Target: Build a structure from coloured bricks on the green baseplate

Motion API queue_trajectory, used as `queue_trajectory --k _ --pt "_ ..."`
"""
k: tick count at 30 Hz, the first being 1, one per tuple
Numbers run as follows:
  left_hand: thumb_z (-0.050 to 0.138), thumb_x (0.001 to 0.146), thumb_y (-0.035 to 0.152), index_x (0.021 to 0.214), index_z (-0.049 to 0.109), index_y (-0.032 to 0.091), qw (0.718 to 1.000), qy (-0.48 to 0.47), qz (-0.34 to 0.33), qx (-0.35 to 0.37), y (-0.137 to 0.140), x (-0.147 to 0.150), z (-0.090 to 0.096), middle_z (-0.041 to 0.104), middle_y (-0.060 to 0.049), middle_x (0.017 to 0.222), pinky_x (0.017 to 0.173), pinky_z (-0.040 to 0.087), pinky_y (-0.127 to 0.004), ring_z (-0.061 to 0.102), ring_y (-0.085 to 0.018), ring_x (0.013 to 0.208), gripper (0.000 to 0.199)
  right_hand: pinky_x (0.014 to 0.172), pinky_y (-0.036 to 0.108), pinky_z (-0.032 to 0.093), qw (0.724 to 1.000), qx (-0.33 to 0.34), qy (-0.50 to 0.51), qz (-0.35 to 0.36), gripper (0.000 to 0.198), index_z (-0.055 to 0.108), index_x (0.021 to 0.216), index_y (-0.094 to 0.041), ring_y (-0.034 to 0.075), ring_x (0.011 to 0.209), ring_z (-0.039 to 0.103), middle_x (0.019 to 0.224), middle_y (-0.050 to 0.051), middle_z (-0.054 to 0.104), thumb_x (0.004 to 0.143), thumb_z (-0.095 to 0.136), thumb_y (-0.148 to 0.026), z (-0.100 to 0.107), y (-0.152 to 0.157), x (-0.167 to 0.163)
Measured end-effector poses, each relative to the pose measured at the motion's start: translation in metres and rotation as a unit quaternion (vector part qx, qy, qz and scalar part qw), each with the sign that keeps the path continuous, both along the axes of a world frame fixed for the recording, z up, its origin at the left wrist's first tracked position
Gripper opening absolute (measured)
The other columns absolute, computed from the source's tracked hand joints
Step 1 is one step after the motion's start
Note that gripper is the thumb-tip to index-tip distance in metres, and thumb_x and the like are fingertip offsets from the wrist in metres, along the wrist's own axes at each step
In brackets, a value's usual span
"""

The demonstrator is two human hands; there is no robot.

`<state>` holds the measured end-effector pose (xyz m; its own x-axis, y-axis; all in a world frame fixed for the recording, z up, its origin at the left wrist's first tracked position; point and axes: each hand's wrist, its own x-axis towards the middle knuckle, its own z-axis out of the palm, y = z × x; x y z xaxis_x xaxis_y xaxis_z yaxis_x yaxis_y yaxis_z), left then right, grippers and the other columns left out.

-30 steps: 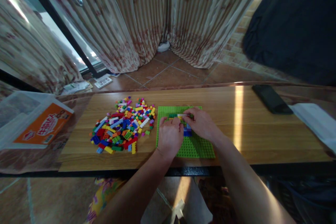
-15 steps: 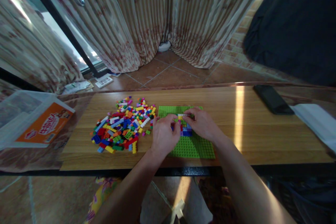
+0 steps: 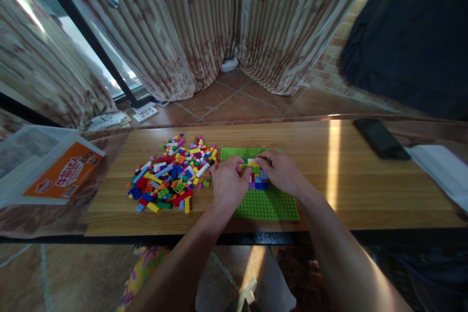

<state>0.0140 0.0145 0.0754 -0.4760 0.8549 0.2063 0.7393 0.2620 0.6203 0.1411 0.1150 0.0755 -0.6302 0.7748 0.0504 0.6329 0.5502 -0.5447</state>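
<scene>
A green studded baseplate [image 3: 272,207] lies on the wooden table under both hands. Blue, red, yellow and white toy bricks [image 3: 260,180] form a low build on it. My left hand [image 3: 230,185] is at the left side of this build, fingers curled and thumb close to the fingertips. Whatever is between them is too small to make out. From the right, my right hand [image 3: 281,171] reaches the build's far edge. Its thumb and fingers are pinched together at the light bricks there, and its fingertips hide what they may hold.
A heap of loose colourful toy bricks [image 3: 171,175] spreads left of the baseplate. Further left stands a clear plastic box [image 3: 47,165] with an orange label. At the right are a black phone [image 3: 381,139] and white paper [image 3: 438,168]. The table's dark front edge [image 3: 263,239] runs below my forearms.
My fingertips have drawn slightly apart, the left hand shifting a little up and left. Yellow and green bricks now show between the hands, where a whitish strip and my fingers covered them before.
</scene>
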Motion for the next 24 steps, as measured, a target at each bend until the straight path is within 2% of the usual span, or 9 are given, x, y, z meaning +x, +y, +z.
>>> queue_trajectory --k 4,11,19,24 --pt "0.069 0.077 0.023 0.085 0.065 0.02 1.0 -0.008 0.008 -0.004 0.0017 0.0015 0.0005 0.063 0.003 0.066 0.073 0.042 -0.032 0.061 -0.016 0.067 0.009 0.068 0.029 0.041 1.0 0.003 0.001 0.0 0.024 0.07 0.097 -0.015 0.017 0.074 0.057 0.087 0.008 0.066 0.09 0.054 -0.031 0.0002 -0.0026 0.0006" --pt "0.068 0.077 0.023 0.074 0.063 0.021 1.0 0.003 -0.003 -0.006 0.0036 0.0004 -0.0022 0.063 0.003 0.065 0.075 0.04 -0.034 0.06 -0.016 0.069 0.006 0.068 0.03 0.041 1.0 0.01 -0.011 0.0 0.025 0.07 0.099 -0.015 0.017 0.072 0.056 0.089 0.009 0.065 0.089 0.053 -0.03 -0.0014 -0.0036 0.0006" --pt "0.063 0.084 0.027 0.08 0.064 0.022 0.999 0.039 -0.034 0.012 -0.0034 -0.0008 -0.0032 0.067 0.002 0.075 0.089 0.035 -0.041 0.061 -0.018 0.078 0.007 0.069 0.03 0.042 1.0 0.005 -0.004 0.003 0.028 0.07 0.101 -0.015 0.018 0.073 0.058 0.09 0.009 0.066 0.089 0.052 -0.033 -0.0054 -0.0013 0.0023" --pt "0.064 0.084 0.031 0.082 0.065 0.022 0.998 0.041 -0.043 0.01 -0.0054 -0.0024 -0.002 0.067 0.001 0.076 0.091 0.035 -0.042 0.061 -0.019 0.08 0.01 0.076 0.032 0.044 1.0 0.01 0.001 0.017 0.026 0.07 0.098 -0.016 0.021 0.084 0.061 0.094 0.01 0.068 0.089 0.054 -0.033 -0.0094 0.0018 0.0031"
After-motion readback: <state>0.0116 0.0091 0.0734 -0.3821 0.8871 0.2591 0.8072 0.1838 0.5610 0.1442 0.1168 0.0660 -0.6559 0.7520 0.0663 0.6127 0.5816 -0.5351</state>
